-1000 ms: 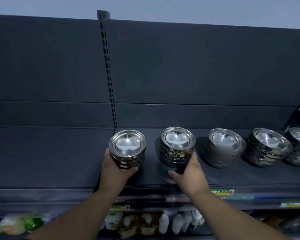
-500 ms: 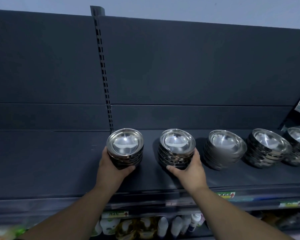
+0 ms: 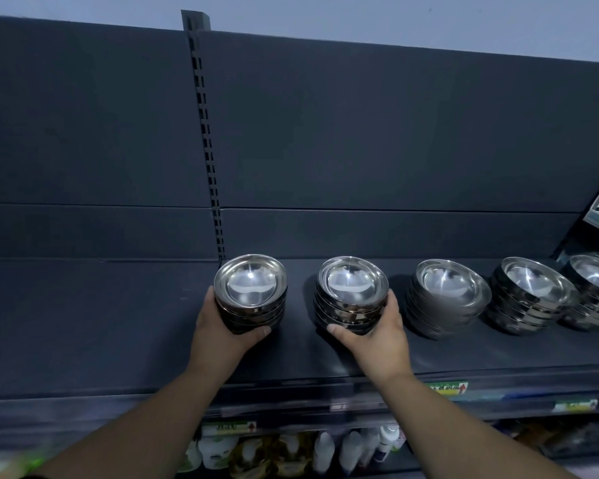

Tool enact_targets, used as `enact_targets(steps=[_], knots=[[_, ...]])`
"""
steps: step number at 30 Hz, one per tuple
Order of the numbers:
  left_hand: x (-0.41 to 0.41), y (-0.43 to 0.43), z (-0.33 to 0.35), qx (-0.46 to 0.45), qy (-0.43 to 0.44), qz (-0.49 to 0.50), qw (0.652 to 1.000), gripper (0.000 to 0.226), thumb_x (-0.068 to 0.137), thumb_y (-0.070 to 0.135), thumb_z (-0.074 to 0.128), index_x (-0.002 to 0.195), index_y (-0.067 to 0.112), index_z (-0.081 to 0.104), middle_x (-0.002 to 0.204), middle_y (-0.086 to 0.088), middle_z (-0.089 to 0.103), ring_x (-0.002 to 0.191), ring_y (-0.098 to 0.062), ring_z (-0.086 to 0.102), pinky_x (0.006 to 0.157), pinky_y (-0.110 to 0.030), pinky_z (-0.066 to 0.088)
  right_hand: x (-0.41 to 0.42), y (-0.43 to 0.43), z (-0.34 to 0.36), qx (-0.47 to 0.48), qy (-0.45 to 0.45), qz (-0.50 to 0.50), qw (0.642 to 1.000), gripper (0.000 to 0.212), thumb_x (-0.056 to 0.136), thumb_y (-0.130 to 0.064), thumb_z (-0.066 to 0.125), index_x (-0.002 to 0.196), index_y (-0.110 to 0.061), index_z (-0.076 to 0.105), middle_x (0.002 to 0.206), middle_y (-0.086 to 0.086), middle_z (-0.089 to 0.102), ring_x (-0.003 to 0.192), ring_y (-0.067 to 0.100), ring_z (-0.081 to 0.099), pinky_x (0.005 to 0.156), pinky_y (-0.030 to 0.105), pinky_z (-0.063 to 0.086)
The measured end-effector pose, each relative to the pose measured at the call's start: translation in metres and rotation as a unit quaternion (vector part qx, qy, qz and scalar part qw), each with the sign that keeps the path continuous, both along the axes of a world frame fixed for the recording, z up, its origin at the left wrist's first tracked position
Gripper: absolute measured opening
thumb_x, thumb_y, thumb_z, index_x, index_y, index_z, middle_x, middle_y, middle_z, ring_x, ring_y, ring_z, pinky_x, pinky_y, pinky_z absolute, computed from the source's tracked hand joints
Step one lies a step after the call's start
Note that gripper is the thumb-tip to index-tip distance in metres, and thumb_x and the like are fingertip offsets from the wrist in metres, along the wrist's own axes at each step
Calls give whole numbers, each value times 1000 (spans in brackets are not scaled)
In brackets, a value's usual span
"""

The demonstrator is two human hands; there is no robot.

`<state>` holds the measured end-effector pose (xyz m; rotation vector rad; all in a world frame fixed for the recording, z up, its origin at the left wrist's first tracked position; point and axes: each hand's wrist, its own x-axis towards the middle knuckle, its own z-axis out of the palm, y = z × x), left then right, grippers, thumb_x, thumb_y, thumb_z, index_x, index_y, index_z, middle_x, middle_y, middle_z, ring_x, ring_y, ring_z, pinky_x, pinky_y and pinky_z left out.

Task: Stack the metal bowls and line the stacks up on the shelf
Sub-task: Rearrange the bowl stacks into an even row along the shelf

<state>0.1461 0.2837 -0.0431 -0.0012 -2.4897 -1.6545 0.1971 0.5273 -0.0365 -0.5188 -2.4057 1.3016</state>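
Altogether five stacks of shiny round metal bowls stand in a row on the dark grey shelf board [image 3: 83, 323], all at or to the right of the slotted grey upright [image 3: 204, 133]. The first stack [image 3: 250, 288] sits at the foot of the upright. The second stack [image 3: 351, 288] is next on the right, with a gap between them. The third stack [image 3: 446, 295], fourth stack [image 3: 533, 292] and fifth stack [image 3: 595, 285] follow farther right.

Two hands are in view. The left hand [image 3: 222, 330] wraps the first stack from its left side, with the thumb curled across the front near the base. The right hand [image 3: 377, 337] grips the second stack from its right side, with the thumb across the front at the bottom.

Most of the fingers of both hands are hidden behind the stacks. The nested bowls overlap too closely to count. The fifth stack is cut off by the right edge. Below the upright, blurred white bottles [image 3: 324, 451] are partly covered by the forearms. The three price labels [image 3: 447, 388] are unreadable.
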Motion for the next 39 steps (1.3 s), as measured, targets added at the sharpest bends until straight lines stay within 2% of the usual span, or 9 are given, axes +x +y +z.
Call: enact_targets(steps=[4, 7, 11, 20, 23, 27, 29, 33, 39], knots=[[1, -1, 3, 15, -6, -2, 1000, 122, 47, 45, 91, 146, 29, 22, 146, 6, 38, 133, -15, 39, 111, -40, 36, -5, 0, 7, -15, 18, -3, 1000, 125, 56, -44, 90, 152, -19, 14, 156, 2, 28, 141, 19, 32, 116, 32, 28], [2, 1, 8, 27, 16, -7, 999, 109, 56, 32, 91, 144, 29, 27, 139, 9, 44, 128, -12, 43, 106, -30, 37, -9, -1, 8, -23, 24, -6, 999, 124, 54, -43, 91, 151, -22, 15, 152, 1, 36, 138, 19, 38, 115, 36, 32], [2, 2, 11, 31, 24, -6, 999, 101, 59, 29, 90, 141, 29, 31, 132, 11, 47, 122, -10, 46, 100, -26, 36, -8, 0, 9, -14, 34, -5, 999, 120, 57, -35, 91, 151, -23, 18, 151, 1, 37, 137, 18, 38, 115, 32, 31], [0, 0, 9, 26, 18, 5, 999, 97, 57, 33, 91, 137, 32, 35, 131, 10, 51, 121, -12, 50, 99, -28, 41, -6, 0, 6, -17, 37, -1, 999, 119, 59, -40, 89, 151, -24, 15, 153, 1, 36, 139, 19, 37, 114, 31, 31], [0, 1, 11, 31, 15, 7, 999, 100, 56, 36, 91, 139, 29, 35, 135, 9, 50, 124, -13, 48, 105, -33, 41, -5, 1, 5, -27, 34, 2, 999, 120, 59, -41, 89, 151, -24, 14, 154, 0, 34, 140, 18, 35, 115, 31, 30], [1, 6, 15, 26, 21, 19, 999, 110, 59, 38, 88, 148, 22, 25, 145, 4, 41, 132, -14, 40, 107, -29, 34, -4, 1, 9, -34, 41, 3, 999, 123, 57, -41, 90, 152, -22, 13, 156, 0, 30, 141, 16, 32, 112, 22, 24], [1, 6, 17, 18, 24, 23, 999, 115, 59, 39, 88, 150, 20, 20, 150, 1, 35, 136, -16, 36, 112, -34, 32, -5, 1, 13, -27, 48, 1, 998, 123, 58, -40, 90, 153, -21, 13, 157, 0, 26, 142, 15, 29, 109, 17, 20], [-1, 6, 18, 7, 21, 25, 999, 115, 60, 40, 88, 150, 22, 18, 151, 1, 34, 137, -18, 36, 114, -40, 33, -8, 2, 18, -17, 55, 7, 998, 116, 61, -41, 88, 152, -23, 18, 155, -2, 29, 141, 13, 30, 109, 19, 22], [0, 6, 22, -8, 30, 23, 999, 111, 61, 38, 88, 149, 21, 22, 149, 1, 36, 135, -18, 38, 111, -37, 35, -9, 0, 19, -8, 47, -3, 999, 111, 64, -48, 84, 151, -21, 21, 154, -1, 31, 140, 16, 33, 109, 21, 24]])
